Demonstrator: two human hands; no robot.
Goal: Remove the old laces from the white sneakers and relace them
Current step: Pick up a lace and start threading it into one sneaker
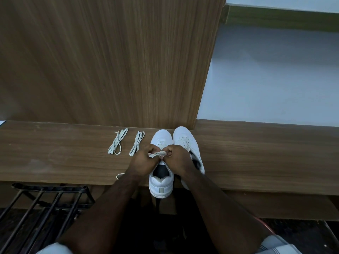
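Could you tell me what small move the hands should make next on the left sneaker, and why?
Probably draw the lace apart to loosen it: both the left hand and right hand pinch it over the left sneaker, which appears still laced.

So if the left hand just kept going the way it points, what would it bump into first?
Probably the right hand: the left hand points up and to the right across the nearer white sneaker, both pinching the pale flat lace. Depth is uncertain.
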